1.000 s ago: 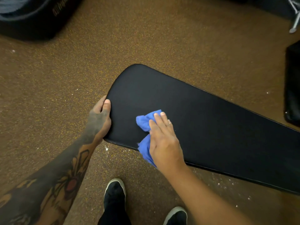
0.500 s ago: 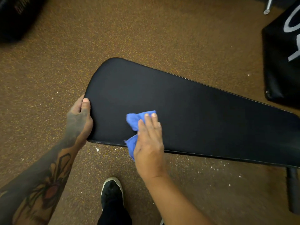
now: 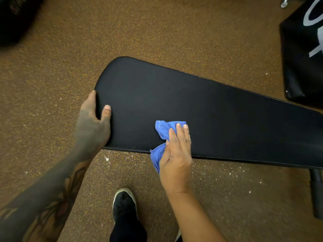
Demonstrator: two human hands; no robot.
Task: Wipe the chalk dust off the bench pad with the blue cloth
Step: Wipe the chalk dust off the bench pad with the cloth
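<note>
Head view. The black bench pad (image 3: 201,117) lies with its long axis running from its narrow rounded end, just beyond the left fingertips, out past the right hand to the frame's right edge, widening that way; the rounded end points up and left. The left hand (image 3: 91,125) clasps this end: thumb flat on the top surface, remaining fingers curled round the rim, their tips hidden. The right hand (image 3: 175,154) lies palm-down at the near edge of the pad, fingers straight and close together, pressing the blue cloth (image 3: 165,131) against the surface. The crumpled cloth protrudes beyond the fingertips and to the thumb side, one fold hanging over the pad's near edge below the palm. White chalk specks (image 3: 227,173) dot the brown speckled floor (image 3: 157,32) behind the right wrist. A black shoe (image 3: 124,204) stands between the forearms.
</note>
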